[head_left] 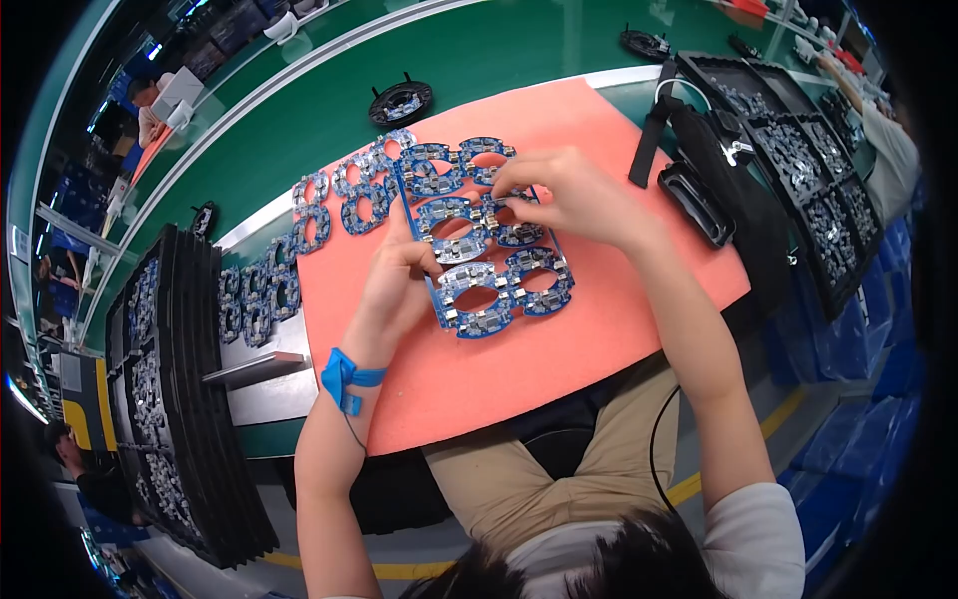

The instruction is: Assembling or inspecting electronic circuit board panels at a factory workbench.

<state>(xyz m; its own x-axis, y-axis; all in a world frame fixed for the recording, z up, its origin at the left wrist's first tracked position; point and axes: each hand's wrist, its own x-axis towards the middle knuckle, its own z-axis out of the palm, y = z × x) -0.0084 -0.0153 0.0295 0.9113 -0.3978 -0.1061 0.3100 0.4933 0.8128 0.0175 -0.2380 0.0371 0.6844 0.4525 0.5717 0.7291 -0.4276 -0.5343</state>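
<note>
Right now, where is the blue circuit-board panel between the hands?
In the head view, the panel is just above centre over the salmon mat, left hand at its left edge, right hand at its upper right.

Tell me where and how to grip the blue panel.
The panel is probably best pinched by its straight left edge, coming from the left, as the left hand does: it is flat, with a narrow border there, while its rings are hollow and densely populated.
</note>
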